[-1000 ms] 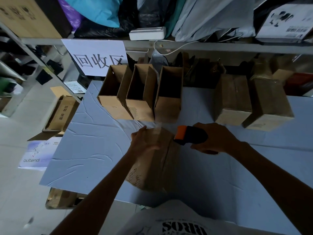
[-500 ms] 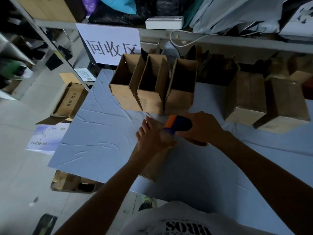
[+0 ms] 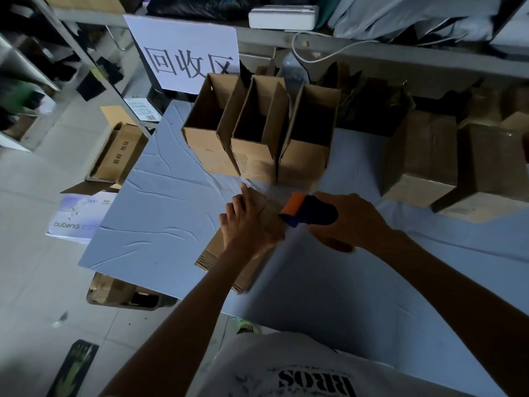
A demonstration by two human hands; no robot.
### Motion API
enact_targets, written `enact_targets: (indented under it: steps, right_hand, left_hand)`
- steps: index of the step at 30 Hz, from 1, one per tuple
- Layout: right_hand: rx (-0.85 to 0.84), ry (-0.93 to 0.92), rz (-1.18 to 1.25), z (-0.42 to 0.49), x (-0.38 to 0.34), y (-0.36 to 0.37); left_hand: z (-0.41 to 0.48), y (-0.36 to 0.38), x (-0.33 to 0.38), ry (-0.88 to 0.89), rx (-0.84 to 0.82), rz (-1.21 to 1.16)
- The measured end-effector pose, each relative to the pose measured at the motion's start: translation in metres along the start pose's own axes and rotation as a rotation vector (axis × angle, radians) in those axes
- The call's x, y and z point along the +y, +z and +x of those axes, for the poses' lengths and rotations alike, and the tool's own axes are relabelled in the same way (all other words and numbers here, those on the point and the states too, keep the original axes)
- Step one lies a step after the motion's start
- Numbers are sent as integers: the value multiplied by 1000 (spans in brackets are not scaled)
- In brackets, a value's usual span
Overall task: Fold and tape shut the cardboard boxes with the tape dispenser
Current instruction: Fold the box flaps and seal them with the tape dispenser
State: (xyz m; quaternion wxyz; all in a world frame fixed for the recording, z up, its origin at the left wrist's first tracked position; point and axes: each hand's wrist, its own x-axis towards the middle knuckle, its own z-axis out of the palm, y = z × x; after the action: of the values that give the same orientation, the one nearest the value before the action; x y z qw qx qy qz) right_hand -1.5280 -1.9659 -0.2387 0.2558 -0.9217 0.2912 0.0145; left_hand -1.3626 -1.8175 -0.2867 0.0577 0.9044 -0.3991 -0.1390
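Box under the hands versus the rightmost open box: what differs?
The held box has its flaps folded shut; the open box gapes upward. The left hand presses the held box, the right hand holds the tape dispenser to it; the open box stands untouched. Both are cardboard.

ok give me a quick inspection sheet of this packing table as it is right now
surface: table under a creased pale blue sheet
job's things: box lying under the hands; tape dispenser at its top; three open boxes behind it; closed boxes to the right
clutter: flat cartons and a booklet on the floor
hands: left hand presses flat on the box; right hand grips the tape dispenser
cables: white cable along the shelf
surroundings: shelf piled with bags; paper sign hanging from it
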Motion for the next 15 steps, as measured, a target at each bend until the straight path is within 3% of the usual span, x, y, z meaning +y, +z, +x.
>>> enact_targets:
  steps: [8,15]
  right_hand:
    - [3,38,60,-26,19,-1]
    - [-20,124,-71,-47,38,-5]
  left_hand:
    - [3,2,-1,-12,19,-21]
    - [4,4,-3,-12,47,-30]
